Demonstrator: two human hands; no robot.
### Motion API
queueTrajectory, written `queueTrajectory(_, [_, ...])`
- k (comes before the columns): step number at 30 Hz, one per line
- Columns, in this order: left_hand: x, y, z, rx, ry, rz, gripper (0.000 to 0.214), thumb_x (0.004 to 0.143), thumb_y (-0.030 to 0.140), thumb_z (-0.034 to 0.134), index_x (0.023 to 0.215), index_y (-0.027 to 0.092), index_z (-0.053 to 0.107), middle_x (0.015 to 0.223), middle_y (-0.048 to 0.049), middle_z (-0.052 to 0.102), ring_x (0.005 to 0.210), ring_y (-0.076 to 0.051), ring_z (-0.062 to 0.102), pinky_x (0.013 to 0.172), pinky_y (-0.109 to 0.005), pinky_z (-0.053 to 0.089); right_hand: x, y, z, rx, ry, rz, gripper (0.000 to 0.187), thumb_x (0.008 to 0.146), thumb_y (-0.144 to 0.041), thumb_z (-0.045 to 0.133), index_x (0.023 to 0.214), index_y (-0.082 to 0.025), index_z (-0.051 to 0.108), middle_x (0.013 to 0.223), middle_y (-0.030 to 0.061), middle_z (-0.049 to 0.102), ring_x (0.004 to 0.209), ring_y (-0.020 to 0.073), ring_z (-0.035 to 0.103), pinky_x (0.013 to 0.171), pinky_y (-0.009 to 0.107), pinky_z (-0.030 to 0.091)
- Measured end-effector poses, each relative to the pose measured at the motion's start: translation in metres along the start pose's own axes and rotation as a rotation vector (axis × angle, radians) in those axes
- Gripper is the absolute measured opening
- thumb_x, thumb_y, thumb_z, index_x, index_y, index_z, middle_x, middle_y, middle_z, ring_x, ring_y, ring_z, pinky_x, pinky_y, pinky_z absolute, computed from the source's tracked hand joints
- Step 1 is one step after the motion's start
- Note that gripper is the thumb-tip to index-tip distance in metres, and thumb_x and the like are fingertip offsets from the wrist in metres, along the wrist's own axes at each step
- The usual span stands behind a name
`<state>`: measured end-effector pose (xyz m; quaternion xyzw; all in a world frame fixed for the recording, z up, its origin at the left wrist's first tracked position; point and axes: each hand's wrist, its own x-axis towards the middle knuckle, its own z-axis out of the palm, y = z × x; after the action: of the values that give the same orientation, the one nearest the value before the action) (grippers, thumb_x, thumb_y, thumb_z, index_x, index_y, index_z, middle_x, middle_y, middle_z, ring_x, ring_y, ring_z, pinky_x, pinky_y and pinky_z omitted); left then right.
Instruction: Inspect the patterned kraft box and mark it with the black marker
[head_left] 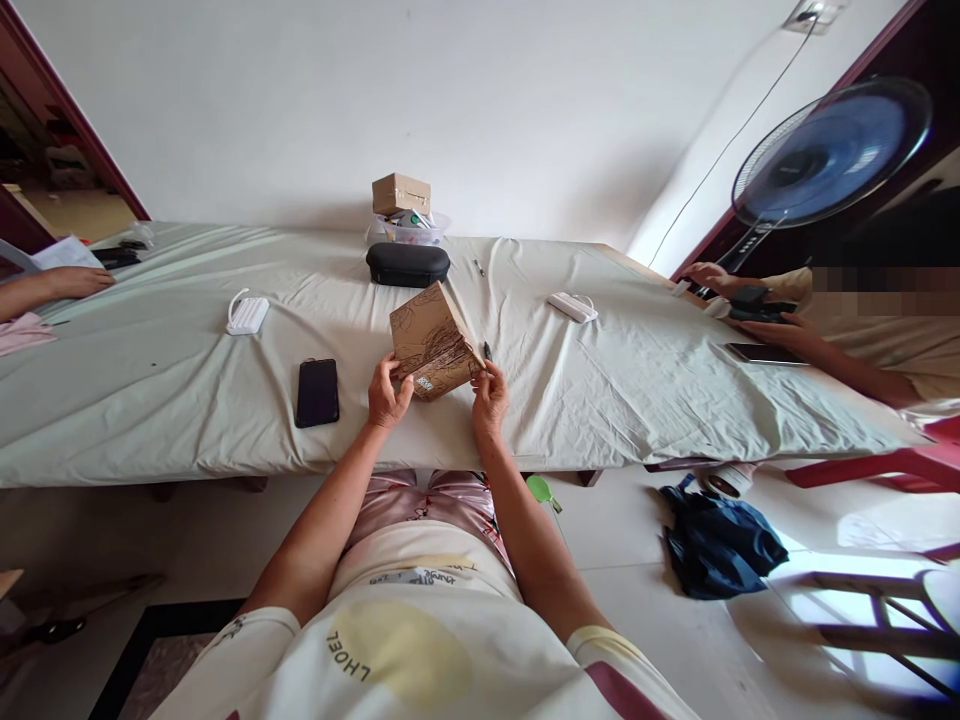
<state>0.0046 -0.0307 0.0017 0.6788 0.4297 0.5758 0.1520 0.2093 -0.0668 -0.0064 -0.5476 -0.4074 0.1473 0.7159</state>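
Note:
A brown cardboard box [429, 335] covered in dark scribbled lines is tilted above the near side of the table. My left hand [388, 398] grips its left side, thumb on the near face beside a small white label. At the right corner, my right hand [489, 395] pinches the box's edge between thumb and fingers. Just beyond my right hand lies a black pen [487, 351], partly hidden. A dark phone [318, 393] rests on the cloth to the left of my left hand.
A black zip case [407, 264] stands behind the box, before a clear tub [409, 233] with a small carton [401, 194] on it. White corded devices [248, 314] lie on both sides. Other people's hands [79, 282] show at both table ends. A fan [832, 150] stands right.

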Motion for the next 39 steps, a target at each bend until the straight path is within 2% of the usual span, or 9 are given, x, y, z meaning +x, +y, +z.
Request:
queueTrajectory(3, [0.000,0.000,0.001,0.120,-0.027,0.058,0.033,0.093,0.043,0.060,0.116,0.019,0.058,0.132,-0.0184,0.068,0.118,-0.029,0.069,0.103,-0.043,0.058,0.001,0.001,0.000,0.047,0.021,-0.056,0.048,0.098,-0.055,0.054,0.133,-0.023,0.060,0.087,0.0024,0.069,0.077,0.0174,0.066,0.073,0.031,0.054])
queueTrajectory(5, [-0.001,-0.001,0.002,0.206,-0.081,0.086,0.031,0.094,0.045,0.061,0.112,0.019,0.059,0.124,-0.0179,0.071,0.116,-0.030,0.070,0.102,-0.044,0.057,0.001,0.002,0.000,0.057,0.019,-0.060,0.049,0.096,-0.053,0.058,0.136,-0.025,0.057,0.094,0.0031,0.070,0.079,0.0167,0.066,0.073,0.030,0.055])
queueTrajectory(12, [-0.001,0.001,0.006,0.436,-0.270,0.085,0.025,0.103,0.037,0.050,0.114,0.017,0.059,0.113,-0.0185,0.074,0.106,-0.031,0.072,0.095,-0.041,0.054,-0.001,0.002,0.001,0.004,-0.134,0.002,0.033,0.090,-0.045,0.064,0.114,-0.022,0.066,0.096,0.0041,0.072,0.082,0.0172,0.065,0.078,0.032,0.056])
queueTrajectory(17, [0.001,0.003,0.005,0.509,-0.297,0.040,0.020,0.105,0.030,0.045,0.101,0.018,0.061,0.097,-0.0145,0.076,0.096,-0.028,0.073,0.096,-0.039,0.049,-0.004,0.005,0.001,-0.116,-0.234,-0.067,0.039,0.091,-0.041,0.064,0.126,-0.022,0.066,0.095,0.0032,0.071,0.078,0.0169,0.065,0.078,0.033,0.058])
queueTrajectory(23, [0.003,0.003,0.004,0.522,-0.302,-0.009,0.028,0.107,0.025,0.038,0.087,0.021,0.058,0.084,-0.0099,0.073,0.088,-0.024,0.071,0.090,-0.035,0.047,-0.006,0.007,0.001,-0.238,-0.305,-0.160,0.046,0.094,-0.039,0.063,0.137,-0.023,0.065,0.110,0.0080,0.071,0.081,0.0178,0.067,0.080,0.035,0.061])
queueTrajectory(28, [0.005,0.003,0.003,0.495,-0.374,0.001,0.029,0.107,0.025,0.037,0.090,0.021,0.060,0.084,-0.0091,0.074,0.086,-0.024,0.071,0.087,-0.033,0.047,-0.007,0.002,0.001,-0.223,-0.211,-0.195,0.031,0.097,-0.037,0.058,0.121,-0.021,0.071,0.105,0.0087,0.071,0.078,0.0171,0.067,0.079,0.034,0.061])
queueTrajectory(33, [0.004,0.001,0.004,0.458,-0.402,-0.058,0.022,0.105,0.029,0.046,0.099,0.020,0.065,0.093,-0.0123,0.077,0.094,-0.027,0.075,0.091,-0.036,0.051,-0.009,-0.007,-0.001,-0.279,-0.146,-0.318,0.023,0.101,-0.036,0.055,0.108,-0.021,0.071,0.102,0.0077,0.070,0.079,0.0167,0.066,0.078,0.033,0.060])
queueTrajectory(35, [0.003,-0.001,0.005,0.412,-0.353,-0.100,0.020,0.101,0.030,0.055,0.115,0.019,0.064,0.105,-0.0140,0.079,0.102,-0.030,0.075,0.094,-0.040,0.053,-0.011,-0.011,-0.001,-0.295,-0.127,-0.405,0.022,0.102,-0.035,0.053,0.108,-0.022,0.071,0.104,0.0081,0.069,0.086,0.0182,0.066,0.081,0.034,0.060])
queueTrajectory(39, [0.001,-0.007,0.007,0.248,-0.131,-0.147,0.066,0.091,0.036,0.069,0.149,0.017,0.042,0.137,-0.0205,0.069,0.123,-0.035,0.070,0.103,-0.048,0.056,-0.016,-0.019,0.001,-0.319,-0.112,-0.557,0.021,0.104,-0.031,0.053,0.110,-0.023,0.072,0.105,0.0087,0.067,0.099,0.0203,0.066,0.089,0.038,0.059])
